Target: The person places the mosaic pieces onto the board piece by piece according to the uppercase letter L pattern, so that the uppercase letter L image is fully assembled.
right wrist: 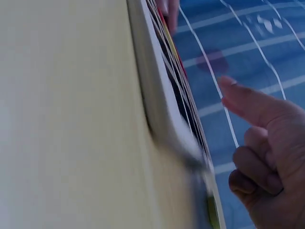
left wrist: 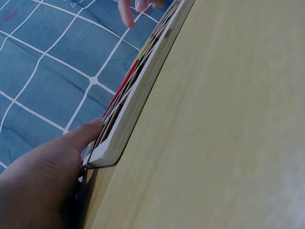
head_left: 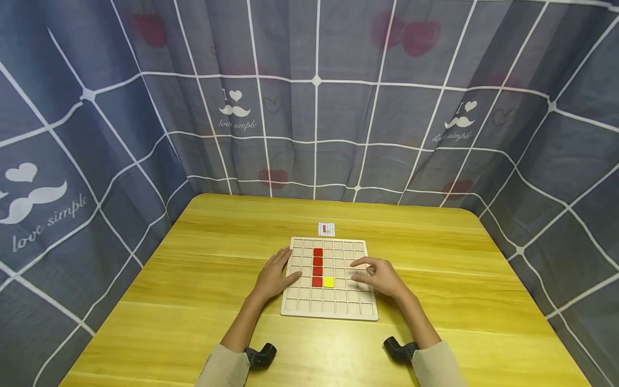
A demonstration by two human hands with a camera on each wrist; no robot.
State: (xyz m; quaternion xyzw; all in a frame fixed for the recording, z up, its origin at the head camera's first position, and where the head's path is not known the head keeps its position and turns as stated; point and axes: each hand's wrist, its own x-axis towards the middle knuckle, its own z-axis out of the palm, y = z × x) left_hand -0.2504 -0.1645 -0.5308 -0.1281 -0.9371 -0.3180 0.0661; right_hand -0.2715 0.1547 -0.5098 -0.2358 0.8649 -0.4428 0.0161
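Note:
A pale wooden grid board [head_left: 302,306] lies on the table. Several red squares [head_left: 317,262] form a column in its cells, and one yellow square [head_left: 329,282] sits right of the lowest red one. My left hand [head_left: 272,278] rests on the board's left edge, its fingers extended along the side and its thumb [left wrist: 88,133] over the rim. Above the board's right part hovers my right hand [head_left: 382,277], holding nothing. Its index finger [right wrist: 252,102] and thumb stand apart, while the other fingers curl toward the palm.
Just beyond the board's far edge lies a small printed card [head_left: 326,229] with a grid and coloured marks. The yellow wooden table [head_left: 203,269] extends around the board. A grey-blue checked curtain [head_left: 290,107] hangs behind and at both sides. Each wrist wears a black device [head_left: 261,356].

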